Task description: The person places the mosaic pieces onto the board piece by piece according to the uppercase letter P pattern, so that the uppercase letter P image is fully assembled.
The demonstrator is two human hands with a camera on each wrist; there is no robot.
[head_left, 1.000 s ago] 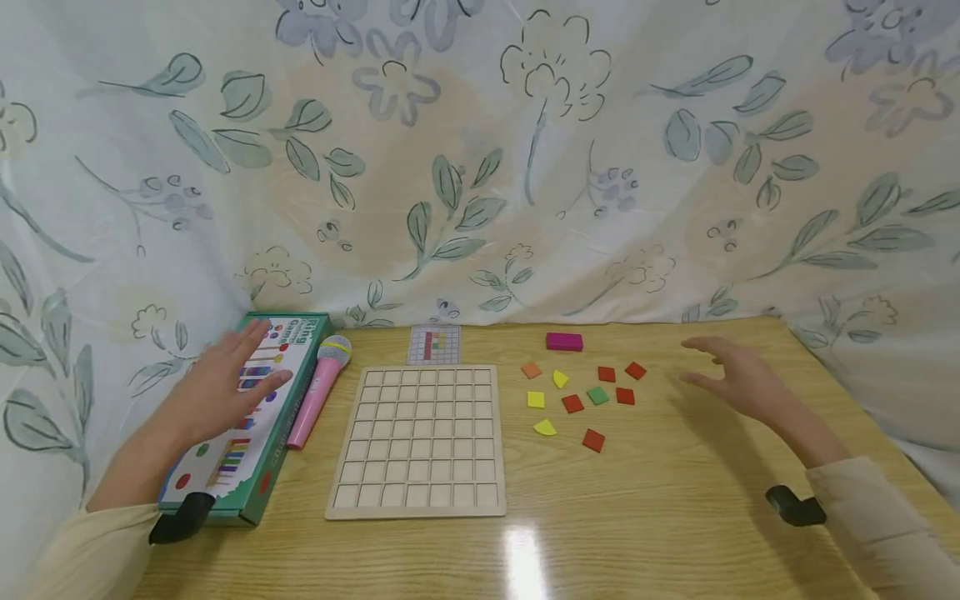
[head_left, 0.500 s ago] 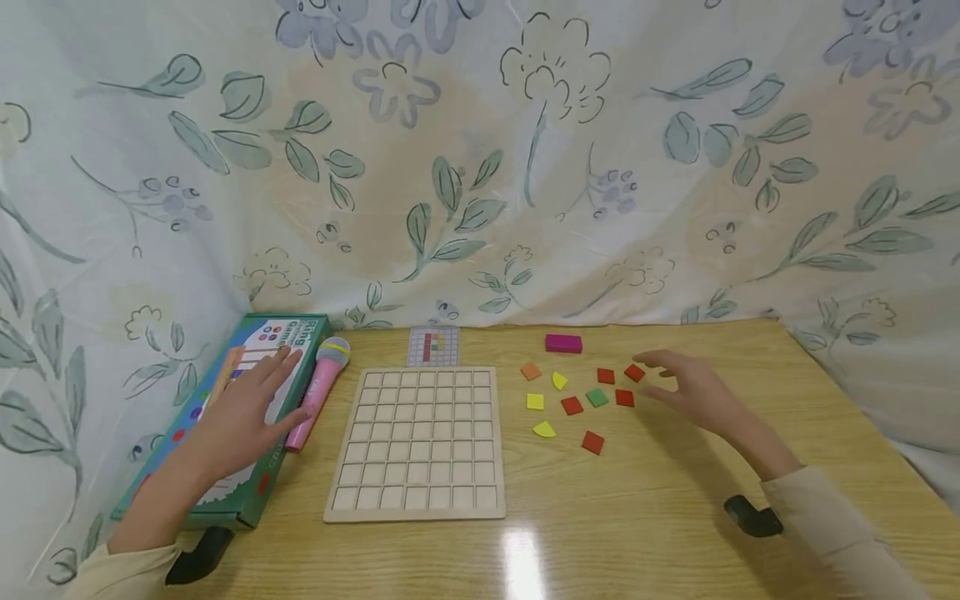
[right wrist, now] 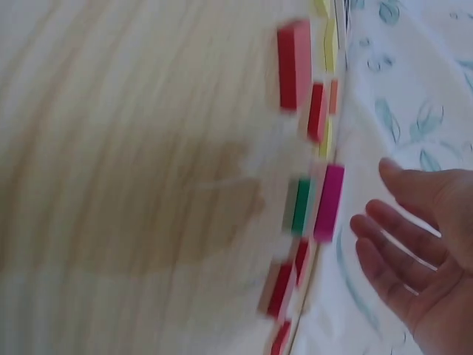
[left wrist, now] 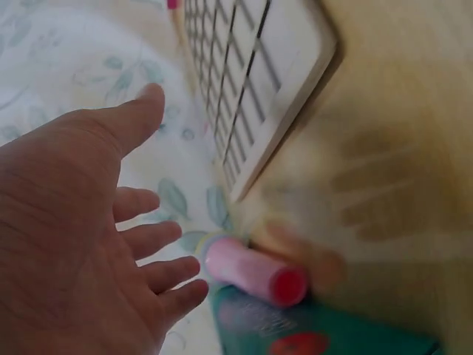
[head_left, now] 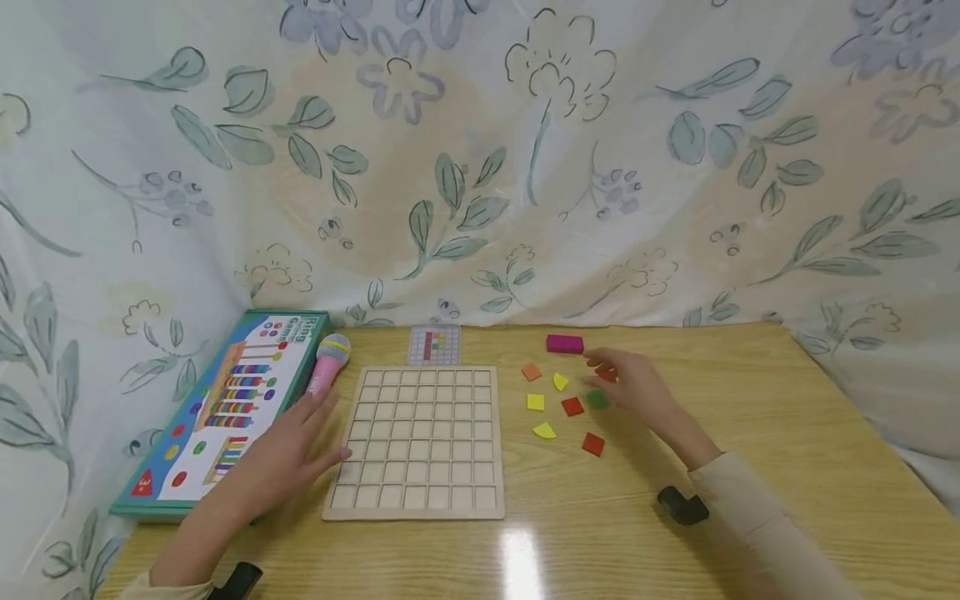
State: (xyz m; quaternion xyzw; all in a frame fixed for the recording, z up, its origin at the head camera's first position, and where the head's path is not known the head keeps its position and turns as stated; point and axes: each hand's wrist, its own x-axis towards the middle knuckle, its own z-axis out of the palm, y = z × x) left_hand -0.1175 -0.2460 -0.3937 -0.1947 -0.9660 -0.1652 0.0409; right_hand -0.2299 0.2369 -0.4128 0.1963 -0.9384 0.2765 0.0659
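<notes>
My left hand, fingers spread and holding nothing, hovers between the toy microphone and the left edge of the wooden grid board. In the left wrist view the pink microphone handle lies beyond the fingertips. Over the far right part of the loose tiles is my right hand, its fingers loosely bent with nothing between them. It partly covers a red tile and overlaps the green tile; other red tiles are hidden beneath it. A magenta block lies just beyond its fingertips.
Left of the microphone lies a ring game box. A pattern card sits behind the board. Right of the board are an orange tile, a yellow square, yellow wedges and red tiles. A floral curtain hangs behind.
My left hand has moved right and nearer, from over the box to the board's left edge. My right hand has moved left, from the bare right side to over the tiles.
</notes>
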